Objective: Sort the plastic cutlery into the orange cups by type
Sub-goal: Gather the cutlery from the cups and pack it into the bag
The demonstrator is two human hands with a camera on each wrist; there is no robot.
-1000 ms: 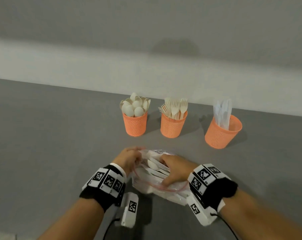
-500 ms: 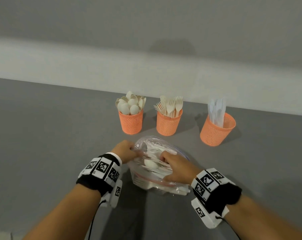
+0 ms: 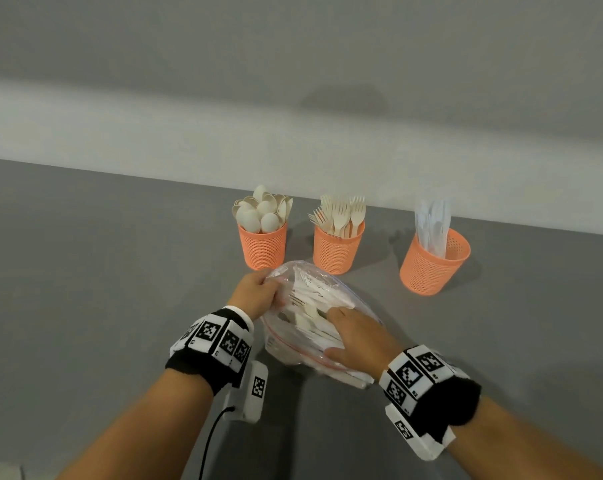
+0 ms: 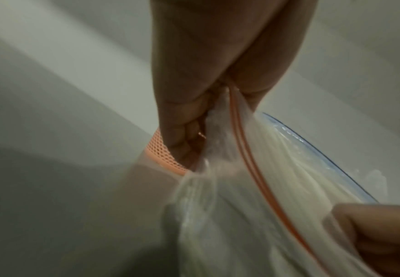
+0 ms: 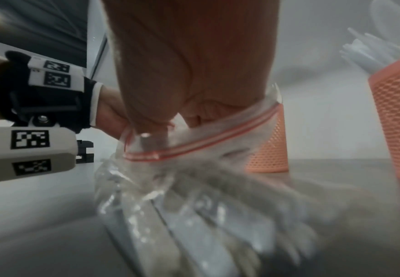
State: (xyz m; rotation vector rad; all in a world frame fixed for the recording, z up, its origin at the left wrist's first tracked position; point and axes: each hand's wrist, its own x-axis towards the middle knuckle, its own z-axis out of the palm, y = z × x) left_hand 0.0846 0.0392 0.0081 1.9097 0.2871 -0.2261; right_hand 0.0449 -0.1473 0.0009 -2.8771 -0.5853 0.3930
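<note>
A clear zip bag [image 3: 327, 282] of pale cutlery lies on the grey table [image 3: 102, 289] in front of three orange mesh cups. The left cup [image 3: 262, 245] holds spoons, the middle cup [image 3: 338, 252] forks, the right cup [image 3: 431, 268] white knives. My left hand [image 3: 270, 285] pinches the bag's red-striped rim at its far left corner, seen close in the left wrist view [image 4: 213, 105]. My right hand [image 3: 333, 332] has its fingers inside the bag's mouth and its thumb outside on the near rim, gripping the rim [image 5: 170, 120]. What its fingertips touch inside is hidden.
A light wall band [image 3: 154, 140] runs along the table's far edge behind the cups. The bag [image 5: 194, 187] nearly reaches the spoon and fork cups. A cable [image 3: 210, 441] hangs from my left wrist unit. Bare grey table surface stretches to the left and to the right.
The bag's mouth has been pulled wider and lifted, and it now stands nearer the cups. My left hand has moved up and away with the rim. My right hand stays in the mouth.
</note>
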